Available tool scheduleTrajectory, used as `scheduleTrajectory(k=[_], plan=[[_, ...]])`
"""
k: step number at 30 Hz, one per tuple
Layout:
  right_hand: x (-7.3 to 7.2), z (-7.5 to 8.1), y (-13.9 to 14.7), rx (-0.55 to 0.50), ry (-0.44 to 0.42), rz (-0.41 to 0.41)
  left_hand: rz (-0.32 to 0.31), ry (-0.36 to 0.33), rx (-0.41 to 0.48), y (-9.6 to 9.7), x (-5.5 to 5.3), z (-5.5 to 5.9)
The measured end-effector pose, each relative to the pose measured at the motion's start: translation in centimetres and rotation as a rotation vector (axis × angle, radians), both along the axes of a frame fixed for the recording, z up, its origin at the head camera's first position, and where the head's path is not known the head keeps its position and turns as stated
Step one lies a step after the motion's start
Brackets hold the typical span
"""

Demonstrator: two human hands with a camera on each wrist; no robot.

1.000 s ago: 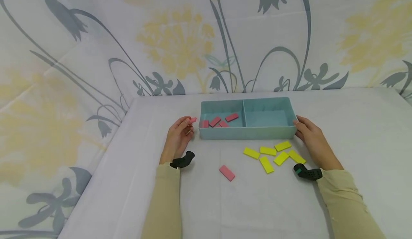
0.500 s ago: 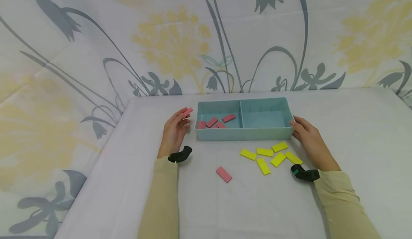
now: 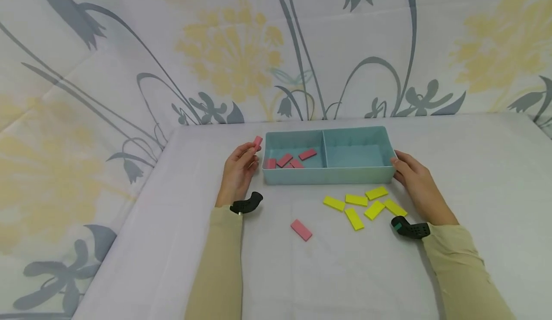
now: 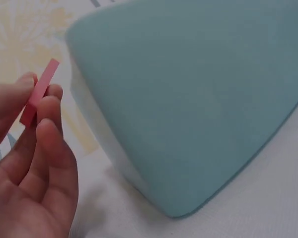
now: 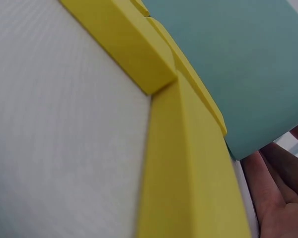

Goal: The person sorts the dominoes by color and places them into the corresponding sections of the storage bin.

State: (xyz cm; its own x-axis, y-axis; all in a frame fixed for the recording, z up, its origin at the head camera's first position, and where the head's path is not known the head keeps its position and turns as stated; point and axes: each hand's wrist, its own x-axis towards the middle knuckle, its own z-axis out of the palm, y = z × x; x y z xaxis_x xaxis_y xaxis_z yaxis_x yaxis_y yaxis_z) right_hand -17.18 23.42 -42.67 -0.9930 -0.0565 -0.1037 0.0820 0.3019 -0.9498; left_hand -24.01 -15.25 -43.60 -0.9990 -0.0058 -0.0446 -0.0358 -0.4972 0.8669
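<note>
Beside the left end of a blue-green two-compartment box, my left hand pinches a pink rectangular block between thumb and fingers. The block is tilted upright, apart from the box wall. Several pink blocks lie in the left compartment. At the box's right end, my right hand holds the rim, its thumb over the edge and its fingers along the outer side. In the right wrist view these fingers are partly hidden by the box.
Several yellow blocks lie on the white cloth in front of the box. A single pink block lies nearer to me, left of them. Patterned fabric rises behind the box and along the left side.
The pink block in my left hand has turned from nearly flat to a steeper tilt. That hand has risen slightly beside the box. My right hand stays on the box's right end.
</note>
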Motion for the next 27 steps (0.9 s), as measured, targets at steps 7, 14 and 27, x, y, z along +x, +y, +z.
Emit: scheduleTrajectory(k=[7,14,27], plan=[[-0.2,-0.1,-0.1,0.012,-0.002,-0.002,-0.076,0.115,-0.059,0.2,0.1,0.2],[-0.2,-0.2,0.0,0.011,-0.008,-0.008,-0.010,0.214,-0.275,1.3,0.5,0.3],[-0.3,-0.1,0.0,0.000,-0.008,-0.010,0.130,0.383,-0.838,2.3,0.4,0.5]])
